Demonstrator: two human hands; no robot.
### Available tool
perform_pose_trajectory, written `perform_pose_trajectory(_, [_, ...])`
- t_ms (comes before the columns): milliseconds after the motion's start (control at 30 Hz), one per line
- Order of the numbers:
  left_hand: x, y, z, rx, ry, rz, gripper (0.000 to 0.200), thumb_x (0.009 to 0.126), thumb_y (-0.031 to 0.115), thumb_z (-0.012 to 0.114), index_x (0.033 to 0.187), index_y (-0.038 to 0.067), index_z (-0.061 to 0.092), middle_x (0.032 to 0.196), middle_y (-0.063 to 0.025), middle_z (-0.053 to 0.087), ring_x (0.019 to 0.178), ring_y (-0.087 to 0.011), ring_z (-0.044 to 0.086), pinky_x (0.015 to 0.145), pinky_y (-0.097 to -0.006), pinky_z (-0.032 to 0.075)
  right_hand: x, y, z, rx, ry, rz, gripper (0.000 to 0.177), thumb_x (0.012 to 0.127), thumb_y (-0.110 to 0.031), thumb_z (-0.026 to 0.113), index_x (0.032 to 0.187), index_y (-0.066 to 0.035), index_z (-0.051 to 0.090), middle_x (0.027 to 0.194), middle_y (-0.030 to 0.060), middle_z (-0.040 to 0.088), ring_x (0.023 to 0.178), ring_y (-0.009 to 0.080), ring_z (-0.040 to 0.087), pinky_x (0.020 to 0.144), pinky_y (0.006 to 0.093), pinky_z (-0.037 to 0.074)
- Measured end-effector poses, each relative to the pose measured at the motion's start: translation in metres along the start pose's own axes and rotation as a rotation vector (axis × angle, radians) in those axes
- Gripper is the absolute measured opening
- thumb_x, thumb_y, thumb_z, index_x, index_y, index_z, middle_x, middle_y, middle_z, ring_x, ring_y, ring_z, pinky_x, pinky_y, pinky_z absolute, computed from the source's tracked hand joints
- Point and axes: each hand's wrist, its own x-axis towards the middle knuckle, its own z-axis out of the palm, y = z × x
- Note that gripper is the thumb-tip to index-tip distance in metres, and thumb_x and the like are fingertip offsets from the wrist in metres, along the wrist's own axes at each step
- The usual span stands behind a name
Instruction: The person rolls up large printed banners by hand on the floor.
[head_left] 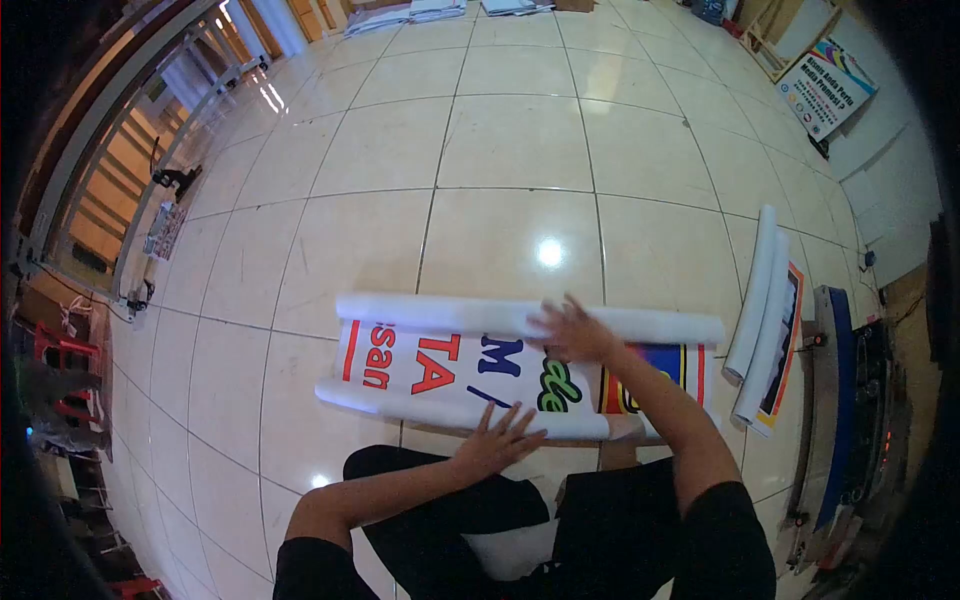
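Observation:
A printed banner (470, 365) lies across the floor in front of my knees, rolled up along both its far and near edges. Between the two rolls a strip of print shows, with red, blue and green lettering. My left hand (497, 442) rests with spread fingers on the near roll (370, 400). At the far roll (430, 308), my right hand (575, 332) has its fingers apart, over or touching the roll. A bare foot (622, 432) is at the near roll's right part.
Two rolled banners (758, 300) lie on the tiles to the right, beside a long machine (828, 400). A metal frame (130, 190) stands at left, near red chairs (65, 350). A printed sign (826, 90) leans at the far right. Stacked sheets (410, 12) lie at the back.

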Motion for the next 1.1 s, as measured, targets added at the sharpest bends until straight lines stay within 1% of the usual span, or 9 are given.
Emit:
perform_pose_trajectory(100, [0.019, -0.011, -0.019, -0.403, -0.245, -0.061, 0.076, 0.088, 0.064, 0.047, 0.150, 0.025, 0.027, 0.156, -0.0172, 0.018, 0.144, -0.0404, 0.017, 0.110, -0.0683, 0.007, 0.048, 0.063, -0.013, -0.203, -0.107, 0.739, 0.048, 0.095, -0.037, 0.044, 0.137, -0.015, 0.050, 0.148, 0.0091, 0.040, 0.139, 0.0335, 0.032, 0.109, 0.0648, 0.018])
perform_pose_trajectory(233, [0.099, -0.109, 0.004, -0.363, -0.236, -0.066, 0.074, 0.089, 0.057, 0.051, 0.145, 0.012, 0.037, 0.147, -0.0198, 0.037, 0.140, -0.0350, 0.029, 0.109, -0.0694, 0.009, 0.055, 0.021, -0.057, 0.123, -0.075, 0.649, 0.045, 0.094, -0.036, 0.047, 0.125, -0.005, 0.057, 0.145, 0.0181, 0.040, 0.129, 0.0384, 0.042, 0.102, 0.0589, 0.033])
perform_pose_trajectory(333, [0.162, -0.213, 0.071, -0.070, 0.064, -0.340, 0.042, 0.086, 0.048, 0.057, 0.098, 0.008, 0.068, 0.118, -0.0114, 0.060, 0.105, -0.0290, 0.058, 0.089, -0.0595, 0.043, 0.028, -0.043, -0.042, 0.155, 0.035, 0.485, 0.064, 0.087, -0.055, 0.054, 0.133, -0.011, 0.052, 0.146, 0.0179, 0.040, 0.132, 0.0362, 0.040, 0.105, 0.0556, 0.032])
perform_pose_trajectory(400, [0.188, -0.250, 0.021, -0.493, -0.236, -0.782, 0.067, 0.084, 0.062, 0.057, 0.115, 0.002, 0.061, 0.114, -0.0182, 0.063, 0.103, -0.0343, 0.062, 0.085, -0.0512, 0.050, 0.019, -0.037, -0.034, 0.150, 0.005, 0.537, 0.070, 0.082, -0.057, 0.059, 0.134, -0.012, 0.050, 0.143, 0.0179, 0.041, 0.131, 0.0359, 0.041, 0.105, 0.0562, 0.032])
perform_pose_trajectory(467, [0.174, -0.249, 0.057, -0.488, -0.328, -0.588, 0.077, 0.078, 0.070, 0.057, 0.116, 0.003, 0.060, 0.113, -0.0177, 0.063, 0.104, -0.0346, 0.062, 0.085, -0.0498, 0.050, 0.014, -0.011, -0.021, 0.086, 0.036, 0.571, 0.089, 0.061, -0.062, 0.076, 0.130, -0.011, 0.052, 0.123, 0.0172, 0.056, 0.113, 0.0331, 0.055, 0.094, 0.0543, 0.042])
perform_pose_trajectory(600, [0.124, -0.182, 0.034, -0.259, -0.189, -0.469, 0.086, 0.065, 0.065, 0.074, 0.119, 0.001, 0.054, 0.102, -0.0173, 0.061, 0.092, -0.0336, 0.062, 0.078, -0.0487, 0.050, 0.024, 0.002, 0.005, 0.114, -0.027, 0.565, 0.062, 0.065, -0.047, 0.079, 0.109, -0.009, 0.056, 0.091, 0.0103, 0.062, 0.088, 0.0274, 0.062, 0.073, 0.0424, 0.049])
perform_pose_trajectory(700, [0.061, -0.123, 0.010, -0.417, -0.104, -0.429, 0.070, 0.069, 0.047, 0.076, 0.116, 0.001, 0.054, 0.100, -0.0192, 0.058, 0.084, -0.0358, 0.061, 0.073, -0.0476, 0.050, -0.018, -0.066, 0.031, 0.180, -0.138, 0.452, 0.051, 0.077, -0.042, 0.071, 0.113, -0.010, 0.056, 0.097, 0.0124, 0.063, 0.091, 0.0297, 0.062, 0.075, 0.0461, 0.049])
perform_pose_trajectory(867, [0.000, -0.032, -0.023, -0.391, -0.288, -0.219, 0.063, 0.088, 0.043, 0.056, 0.143, 0.016, 0.040, 0.148, -0.0261, 0.029, 0.141, -0.0418, 0.021, 0.108, -0.0684, 0.015, -0.052, -0.122, -0.046, 0.423, -0.142, 0.446, 0.057, 0.072, -0.043, 0.073, 0.115, -0.010, 0.056, 0.107, 0.0141, 0.057, 0.104, 0.0322, 0.056, 0.081, 0.0475, 0.045])
perform_pose_trajectory(1100, [0.110, -0.191, 0.045, 0.121, 0.091, -0.690, 0.053, 0.095, 0.043, 0.045, 0.135, 0.009, 0.051, 0.147, -0.0163, 0.039, 0.138, -0.0342, 0.031, 0.112, -0.0637, 0.014, 0.007, -0.128, -0.009, 0.123, 0.041, 0.301, 0.082, 0.078, -0.065, 0.057, 0.136, -0.008, 0.047, 0.143, 0.0186, 0.041, 0.129, 0.0352, 0.041, 0.107, 0.0563, 0.027])
